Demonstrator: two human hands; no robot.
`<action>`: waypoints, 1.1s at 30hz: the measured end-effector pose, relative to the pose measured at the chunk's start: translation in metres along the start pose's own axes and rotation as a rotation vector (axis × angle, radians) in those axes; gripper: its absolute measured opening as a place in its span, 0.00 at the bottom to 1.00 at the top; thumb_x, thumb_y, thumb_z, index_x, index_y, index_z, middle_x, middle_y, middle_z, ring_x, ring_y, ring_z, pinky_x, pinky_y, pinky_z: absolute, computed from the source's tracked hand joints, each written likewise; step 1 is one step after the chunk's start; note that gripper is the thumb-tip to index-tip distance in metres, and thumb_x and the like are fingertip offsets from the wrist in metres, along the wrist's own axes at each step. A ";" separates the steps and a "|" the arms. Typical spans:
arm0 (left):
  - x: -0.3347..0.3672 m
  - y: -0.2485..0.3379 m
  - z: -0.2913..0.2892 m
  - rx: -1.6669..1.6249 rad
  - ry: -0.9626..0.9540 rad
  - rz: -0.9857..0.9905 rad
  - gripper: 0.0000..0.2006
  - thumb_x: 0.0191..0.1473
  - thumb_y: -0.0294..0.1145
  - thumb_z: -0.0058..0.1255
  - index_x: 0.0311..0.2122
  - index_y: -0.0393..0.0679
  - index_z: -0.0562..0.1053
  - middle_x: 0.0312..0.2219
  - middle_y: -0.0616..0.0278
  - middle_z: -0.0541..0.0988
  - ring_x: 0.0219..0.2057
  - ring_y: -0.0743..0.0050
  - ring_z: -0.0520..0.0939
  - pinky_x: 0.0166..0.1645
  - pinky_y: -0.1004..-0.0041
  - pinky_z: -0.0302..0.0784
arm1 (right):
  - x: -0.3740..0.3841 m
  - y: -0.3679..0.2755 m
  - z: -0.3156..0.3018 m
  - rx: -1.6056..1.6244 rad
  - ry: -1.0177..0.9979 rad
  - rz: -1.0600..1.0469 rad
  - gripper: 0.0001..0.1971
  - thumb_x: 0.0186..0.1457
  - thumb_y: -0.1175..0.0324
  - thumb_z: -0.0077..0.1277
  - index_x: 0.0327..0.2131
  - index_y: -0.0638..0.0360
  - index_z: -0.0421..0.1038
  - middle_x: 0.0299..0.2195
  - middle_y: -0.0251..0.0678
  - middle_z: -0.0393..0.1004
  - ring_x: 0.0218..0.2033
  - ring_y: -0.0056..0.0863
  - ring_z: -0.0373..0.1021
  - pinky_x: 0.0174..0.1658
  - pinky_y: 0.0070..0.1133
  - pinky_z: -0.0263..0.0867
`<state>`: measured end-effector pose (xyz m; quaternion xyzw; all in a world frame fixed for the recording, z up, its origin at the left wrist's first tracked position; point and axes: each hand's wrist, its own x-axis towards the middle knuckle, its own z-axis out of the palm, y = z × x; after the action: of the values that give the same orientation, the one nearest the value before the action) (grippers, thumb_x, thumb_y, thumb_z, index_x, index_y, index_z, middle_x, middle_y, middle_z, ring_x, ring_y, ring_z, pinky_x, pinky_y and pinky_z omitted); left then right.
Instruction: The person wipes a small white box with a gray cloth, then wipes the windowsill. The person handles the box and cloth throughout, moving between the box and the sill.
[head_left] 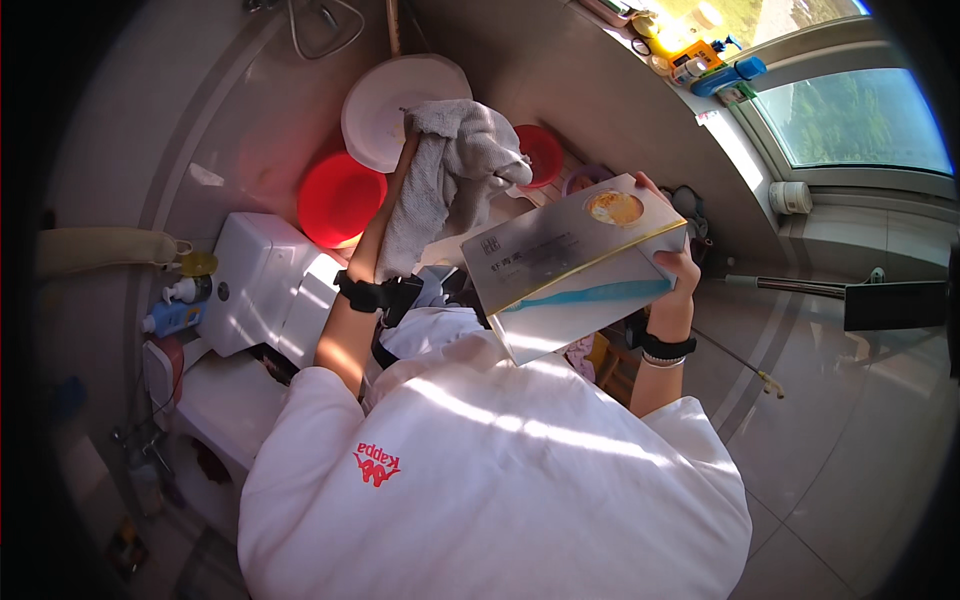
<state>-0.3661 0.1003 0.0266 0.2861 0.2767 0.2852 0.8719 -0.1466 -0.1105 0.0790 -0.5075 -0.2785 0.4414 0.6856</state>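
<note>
My left hand [411, 137] is raised in front of me with a grey towel [455, 160] bunched over it and hanging down along the forearm. The cloth hides most of its fingers. My right hand [680, 262] grips a rectangular cardboard box [540, 250] by its right end, thumb on the near side and fingertips over the top corner. The box is tilted in front of my chest. One face is silvery with a round golden picture; the side toward me is white with a blue wavy band. Towel and box are close together.
A white basin [375, 120] leans at the wall behind red basins [340, 200] [540, 157]. At left stands a white toilet [260, 290] beside bottles [180, 318]. Bottles [700, 62] line the windowsill at upper right. A dustpan [893, 306] lies far right on the tiled floor [810, 420].
</note>
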 end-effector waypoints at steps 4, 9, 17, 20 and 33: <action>-0.007 0.024 0.007 0.144 -0.080 -0.216 0.26 0.54 0.47 0.48 0.51 0.35 0.65 0.40 0.63 0.73 0.40 0.82 0.72 0.46 0.80 0.68 | 0.006 0.013 -0.002 0.053 -0.016 0.163 0.44 0.30 0.60 0.51 0.56 0.70 0.56 0.50 0.44 0.65 0.51 0.30 0.64 0.55 0.20 0.55; -0.032 0.000 0.047 1.173 -0.612 0.092 0.32 0.49 0.45 0.52 0.57 0.43 0.60 0.51 0.49 0.66 0.54 0.59 0.66 0.58 0.70 0.57 | 0.011 0.025 0.004 -0.082 -0.133 0.091 0.40 0.35 0.63 0.45 0.56 0.70 0.55 0.50 0.43 0.66 0.50 0.28 0.65 0.54 0.19 0.56; -0.015 -0.020 0.060 0.853 -0.796 0.190 0.30 0.50 0.33 0.46 0.60 0.50 0.57 0.57 0.55 0.61 0.57 0.59 0.63 0.60 0.69 0.54 | 0.009 0.049 -0.004 -0.352 -0.312 -0.264 0.30 0.43 0.67 0.43 0.53 0.68 0.59 0.55 0.47 0.60 0.55 0.34 0.60 0.57 0.23 0.51; -0.006 -0.027 0.053 0.729 -0.779 0.095 0.26 0.55 0.33 0.43 0.60 0.49 0.57 0.56 0.56 0.61 0.57 0.63 0.61 0.61 0.69 0.52 | 0.010 0.058 0.002 -0.306 -0.348 -0.265 0.29 0.42 0.69 0.46 0.52 0.66 0.59 0.55 0.47 0.60 0.57 0.37 0.57 0.59 0.25 0.47; 0.036 -0.065 0.014 0.743 -0.620 0.052 0.21 0.62 0.38 0.33 0.57 0.39 0.59 0.50 0.59 0.67 0.51 0.75 0.66 0.57 0.75 0.58 | 0.004 0.042 0.038 0.079 -0.049 0.199 0.55 0.28 0.66 0.56 0.63 0.51 0.38 0.56 0.42 0.57 0.58 0.34 0.55 0.59 0.24 0.49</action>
<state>-0.3102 0.0752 -0.0182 0.6563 0.0799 0.0900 0.7449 -0.1897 -0.0860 0.0517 -0.4943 -0.2261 0.5301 0.6508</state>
